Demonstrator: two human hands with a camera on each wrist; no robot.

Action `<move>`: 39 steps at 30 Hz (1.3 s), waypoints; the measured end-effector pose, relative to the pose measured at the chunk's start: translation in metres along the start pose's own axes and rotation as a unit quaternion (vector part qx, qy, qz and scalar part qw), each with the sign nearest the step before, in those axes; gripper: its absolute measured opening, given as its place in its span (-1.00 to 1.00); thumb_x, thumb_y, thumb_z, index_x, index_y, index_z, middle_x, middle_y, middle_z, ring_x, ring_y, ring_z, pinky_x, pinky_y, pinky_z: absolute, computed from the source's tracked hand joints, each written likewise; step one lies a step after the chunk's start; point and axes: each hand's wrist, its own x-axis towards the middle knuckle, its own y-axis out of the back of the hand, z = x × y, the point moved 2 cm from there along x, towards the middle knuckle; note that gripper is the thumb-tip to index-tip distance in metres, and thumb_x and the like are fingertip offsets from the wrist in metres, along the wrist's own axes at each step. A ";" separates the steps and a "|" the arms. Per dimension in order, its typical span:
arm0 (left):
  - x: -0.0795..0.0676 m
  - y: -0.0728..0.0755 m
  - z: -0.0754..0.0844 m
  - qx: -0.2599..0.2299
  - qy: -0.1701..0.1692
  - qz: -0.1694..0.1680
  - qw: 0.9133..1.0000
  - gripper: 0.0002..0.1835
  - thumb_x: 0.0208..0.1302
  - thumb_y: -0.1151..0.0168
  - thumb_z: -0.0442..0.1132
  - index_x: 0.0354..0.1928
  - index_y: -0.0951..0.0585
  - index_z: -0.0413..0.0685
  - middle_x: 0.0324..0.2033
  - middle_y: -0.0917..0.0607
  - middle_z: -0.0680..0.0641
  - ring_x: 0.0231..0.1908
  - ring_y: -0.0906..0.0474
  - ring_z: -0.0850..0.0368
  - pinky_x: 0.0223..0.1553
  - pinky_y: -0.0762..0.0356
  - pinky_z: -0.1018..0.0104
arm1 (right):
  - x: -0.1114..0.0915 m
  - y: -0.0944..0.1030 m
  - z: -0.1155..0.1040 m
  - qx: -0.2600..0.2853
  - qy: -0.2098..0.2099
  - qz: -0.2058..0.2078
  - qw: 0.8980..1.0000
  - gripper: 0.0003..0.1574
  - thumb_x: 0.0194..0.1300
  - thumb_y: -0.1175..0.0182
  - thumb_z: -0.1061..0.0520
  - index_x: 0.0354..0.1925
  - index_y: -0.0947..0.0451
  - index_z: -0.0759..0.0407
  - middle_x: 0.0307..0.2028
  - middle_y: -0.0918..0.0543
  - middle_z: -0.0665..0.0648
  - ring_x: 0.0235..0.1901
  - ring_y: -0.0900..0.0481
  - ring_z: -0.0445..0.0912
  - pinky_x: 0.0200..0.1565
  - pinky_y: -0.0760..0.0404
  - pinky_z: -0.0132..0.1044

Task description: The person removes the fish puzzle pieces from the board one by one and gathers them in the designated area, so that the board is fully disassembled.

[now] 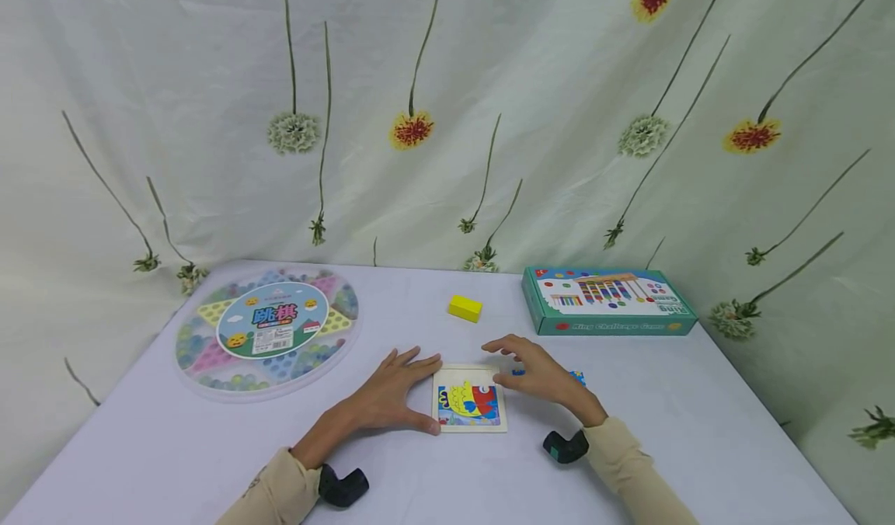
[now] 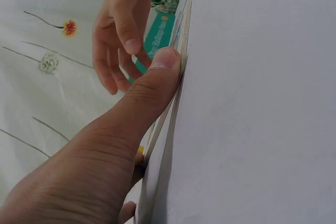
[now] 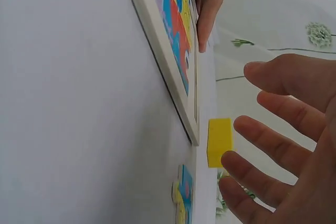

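Head view: the fish puzzle [image 1: 470, 402] lies on the bench [image 1: 447, 478], directly right of the left hand [image 1: 391, 393], whose fingers are spread along its left edge, thumb at the near corner. The puzzle looks nearly square, so no long axis stands out. The right hand [image 1: 531, 370] hovers at the far right corner, fingers loosely bent; a blue piece [image 1: 577, 377] shows from under it, and a yellow block [image 1: 464, 308] lies ahead of all the fingers.

Left wrist view: the left thumb rests against the puzzle's edge, so this hand is nearer.

Right wrist view: the right fingers are parted and empty, the puzzle leftward of the thumb, apart from it.
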 end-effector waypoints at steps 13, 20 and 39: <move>-0.001 0.001 0.001 -0.010 -0.006 -0.001 1.000 0.12 -0.17 -0.30 0.48 0.43 -0.27 0.06 0.41 -0.28 0.08 0.47 0.09 -0.10 0.43 0.31 -0.18 | 0.020 -0.030 -0.015 -0.011 -0.001 -0.084 0.996 -0.57 0.27 -0.23 0.21 0.12 -0.55 0.17 -0.01 -0.62 0.04 -0.02 -0.50 -0.06 0.05 -0.53 -0.18; -0.001 0.002 0.001 -0.012 -0.012 0.001 1.000 0.12 -0.16 -0.30 0.48 0.42 -0.27 0.04 0.41 -0.28 0.06 0.46 0.07 -0.13 0.43 0.29 -0.19 | 0.023 -0.035 -0.018 -0.021 0.007 -0.094 0.995 -0.68 0.25 -0.23 0.27 0.00 -0.65 0.12 -0.13 -0.59 0.00 -0.10 -0.45 -0.12 -0.07 -0.51 -0.33; -0.002 0.003 0.001 -0.015 -0.007 0.001 1.000 0.10 -0.16 -0.32 0.46 0.42 -0.28 0.04 0.41 -0.28 0.06 0.47 0.09 -0.13 0.43 0.31 -0.20 | 0.021 -0.038 -0.016 -0.029 0.014 -0.096 0.995 -0.71 0.26 -0.21 0.27 -0.05 -0.66 0.10 -0.12 -0.55 -0.01 -0.05 -0.39 -0.09 -0.05 -0.47 -0.27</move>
